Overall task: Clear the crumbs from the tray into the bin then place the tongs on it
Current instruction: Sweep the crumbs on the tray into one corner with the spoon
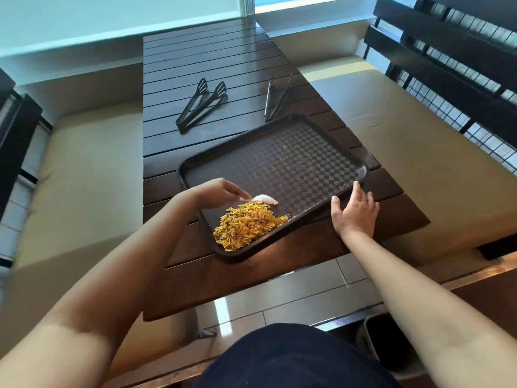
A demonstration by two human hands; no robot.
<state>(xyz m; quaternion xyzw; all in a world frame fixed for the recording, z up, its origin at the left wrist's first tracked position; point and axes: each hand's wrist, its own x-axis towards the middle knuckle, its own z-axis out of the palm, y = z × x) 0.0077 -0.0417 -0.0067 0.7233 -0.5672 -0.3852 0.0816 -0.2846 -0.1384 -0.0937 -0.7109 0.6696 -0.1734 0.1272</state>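
The crumbs (247,226) are heaped in the tray (279,163)'s corner at seven o'clock, just below the left hand (218,190), which pinches what seems a white wipe (265,198), while the right hand (354,210), fingers spread, is pressed on the rim at four o'clock.

**Slatted table between two cushioned benches**

A dark wooden slatted table (212,60) runs away from the viewer. Tan cushioned benches flank it, one on the left (84,175), one on the right (414,152). A black slatted backrest (447,49) stands behind the right one. Glossy pale floor tiles (279,298) reflect daylight.
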